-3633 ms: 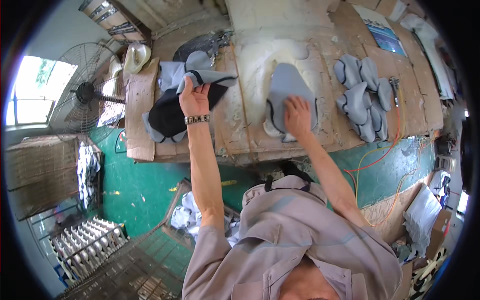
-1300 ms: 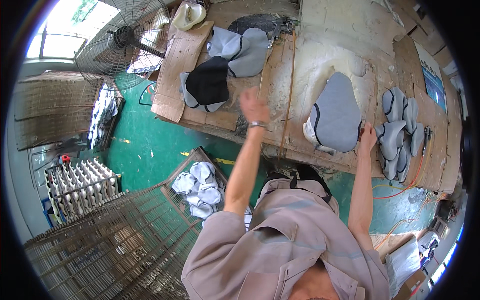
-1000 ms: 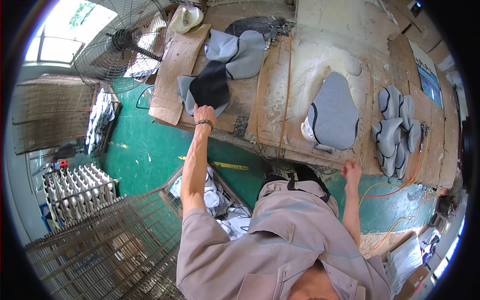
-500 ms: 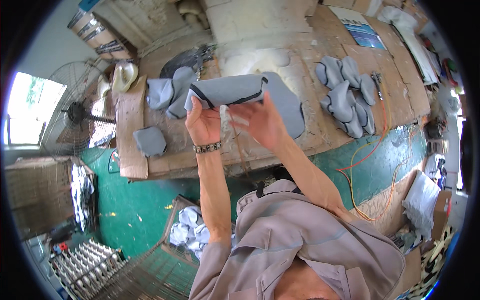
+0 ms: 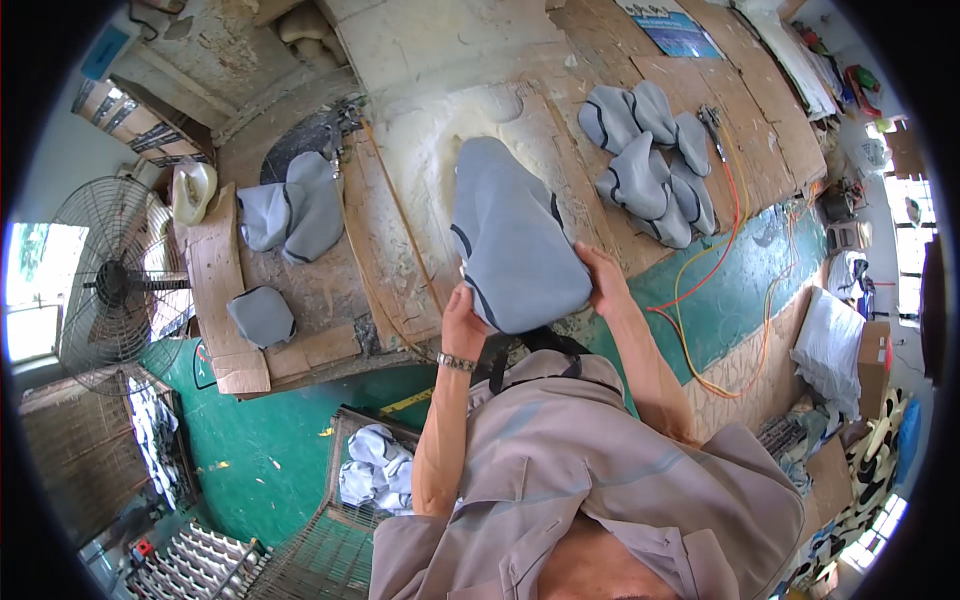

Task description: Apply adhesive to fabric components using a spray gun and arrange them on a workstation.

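Observation:
A large grey fabric cover (image 5: 520,240) with black trim along its sides stretches away in front of me, broad at the near end and narrower at the far one. My left hand (image 5: 464,327), with a beaded bracelet at the wrist, grips its near left corner. My right hand (image 5: 604,281) holds its near right edge, thumb on top and the other fingers partly hidden. Whether the far end touches the table I cannot tell. Beyond it, pale powder or residue (image 5: 490,112) coats the worktable.
Cardboard covers the worktable (image 5: 390,230). Grey covers lie in a left pile (image 5: 310,205) and a right pile (image 5: 650,165), plus a small grey piece (image 5: 262,316) at front left. Red and yellow hoses (image 5: 735,215) trail off the right side. A fan (image 5: 112,280) stands left; a wire cart (image 5: 330,540) is near me.
The grey piece held folded over the table is now one broad cover, brought nearer my body. My right hand, free and blurred before, has closed on its right edge. The view has shifted.

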`<act>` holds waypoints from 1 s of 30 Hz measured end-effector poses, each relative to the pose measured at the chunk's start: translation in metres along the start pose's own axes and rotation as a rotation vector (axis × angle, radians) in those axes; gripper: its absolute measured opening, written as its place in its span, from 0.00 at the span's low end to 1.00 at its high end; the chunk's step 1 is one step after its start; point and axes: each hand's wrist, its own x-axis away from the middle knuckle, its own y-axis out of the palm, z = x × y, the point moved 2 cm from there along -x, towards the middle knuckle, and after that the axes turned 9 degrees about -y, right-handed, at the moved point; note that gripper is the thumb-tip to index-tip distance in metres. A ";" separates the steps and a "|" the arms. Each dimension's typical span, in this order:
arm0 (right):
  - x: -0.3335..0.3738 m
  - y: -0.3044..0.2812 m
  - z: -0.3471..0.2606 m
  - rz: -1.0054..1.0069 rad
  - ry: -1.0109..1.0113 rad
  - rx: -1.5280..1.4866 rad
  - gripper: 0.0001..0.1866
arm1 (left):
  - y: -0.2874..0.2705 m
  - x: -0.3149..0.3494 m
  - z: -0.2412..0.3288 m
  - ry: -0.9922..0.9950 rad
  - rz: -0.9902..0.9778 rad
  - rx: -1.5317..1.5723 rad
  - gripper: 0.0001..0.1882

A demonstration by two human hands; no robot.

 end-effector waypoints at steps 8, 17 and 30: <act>-0.013 -0.019 0.017 0.138 -0.004 0.128 0.09 | -0.022 -0.021 -0.008 0.075 0.064 -0.268 0.05; -0.119 -0.007 0.006 0.301 -0.277 0.913 0.13 | 0.055 -0.129 0.055 0.448 0.787 -1.308 0.12; -0.076 -0.057 0.010 0.324 -0.327 0.666 0.12 | 0.125 0.048 0.093 0.340 -0.205 -0.754 0.13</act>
